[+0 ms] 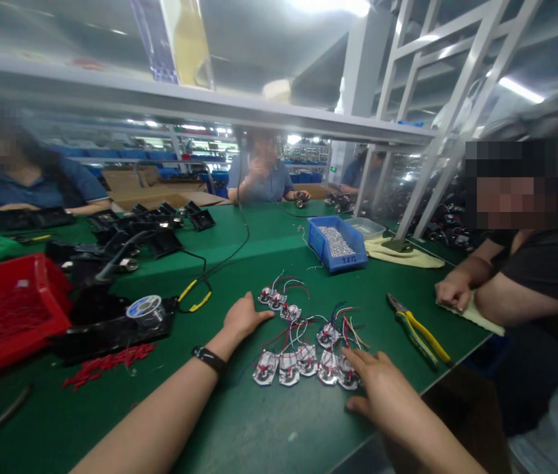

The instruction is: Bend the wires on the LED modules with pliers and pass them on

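Note:
Several small silvery plates with red, white and dark wires lie in loose groups on the green table [279,421]. My left hand [243,318] rests on the table beside the far group, its thumb stretched out close to a wired plate [289,311]; it is open and holds nothing that I can see. Over the near row, my right hand [378,378] lies with its fingers outstretched, the tips touching or just above the rightmost wired plate [348,375]. Those fingertips partly cover that plate. More wired plates [265,368] form the left end of the near row.
A blue bin [341,260] of small metal pieces stands beyond the plates. Pliers [420,332] lie at the right, near a person's arm [520,296]. At the left are a solder spool [145,309], a red bin [56,283] and red bits [111,363]. Co-workers sit across the table.

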The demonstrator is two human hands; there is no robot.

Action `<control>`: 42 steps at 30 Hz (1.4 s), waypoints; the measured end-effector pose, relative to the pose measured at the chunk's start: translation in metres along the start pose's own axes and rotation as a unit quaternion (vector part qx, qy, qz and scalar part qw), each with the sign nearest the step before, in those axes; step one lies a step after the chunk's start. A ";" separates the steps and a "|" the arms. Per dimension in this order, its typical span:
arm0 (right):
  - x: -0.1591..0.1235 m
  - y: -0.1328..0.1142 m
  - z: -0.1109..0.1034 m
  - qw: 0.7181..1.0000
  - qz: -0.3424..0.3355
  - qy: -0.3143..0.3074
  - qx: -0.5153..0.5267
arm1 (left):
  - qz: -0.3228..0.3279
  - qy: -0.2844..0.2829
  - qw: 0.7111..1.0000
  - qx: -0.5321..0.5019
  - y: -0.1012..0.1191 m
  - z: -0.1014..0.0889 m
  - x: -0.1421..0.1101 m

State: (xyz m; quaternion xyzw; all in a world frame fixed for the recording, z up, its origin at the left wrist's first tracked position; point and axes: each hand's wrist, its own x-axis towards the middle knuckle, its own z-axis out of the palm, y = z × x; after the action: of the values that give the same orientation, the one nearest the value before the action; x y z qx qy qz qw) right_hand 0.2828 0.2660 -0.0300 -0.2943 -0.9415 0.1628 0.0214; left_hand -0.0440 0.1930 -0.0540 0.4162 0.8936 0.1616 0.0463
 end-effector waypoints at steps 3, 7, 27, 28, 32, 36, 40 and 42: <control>-0.002 0.010 -0.007 0.995 -0.058 -0.028 0.080 | -0.011 0.010 1.000 -0.003 -0.016 -0.016 -0.025; 0.000 0.036 -0.003 0.990 -0.043 -0.034 0.130 | -0.010 -0.006 1.000 -0.006 -0.034 -0.024 -0.093; 0.100 -0.006 0.037 0.991 -0.051 -0.057 0.111 | 0.065 -0.042 0.997 0.008 -0.032 -0.007 -0.022; 0.108 -0.010 0.038 0.990 -0.048 -0.050 0.121 | 0.065 -0.042 0.997 0.004 -0.035 -0.007 -0.010; 0.144 -0.027 0.045 0.988 0.005 -0.009 0.151 | 0.051 -0.021 0.998 -0.017 -0.042 -0.002 0.043; 0.186 -0.044 0.048 0.987 0.062 0.024 0.146 | 0.030 0.024 0.997 -0.060 -0.046 0.002 0.086; 0.232 -0.058 0.048 0.985 0.098 0.038 0.140 | -0.006 0.065 0.991 -0.120 -0.052 0.005 0.107; 0.257 -0.065 0.049 0.983 0.110 0.039 0.140 | -0.046 0.090 0.985 -0.140 -0.054 0.007 0.108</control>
State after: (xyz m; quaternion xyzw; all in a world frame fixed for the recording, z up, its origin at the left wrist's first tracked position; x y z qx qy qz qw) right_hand 0.0281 0.3452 -0.0695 -0.3959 -0.8698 0.2829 0.0811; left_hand -0.1521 0.2440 -0.0730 0.3480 0.8810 0.3191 0.0310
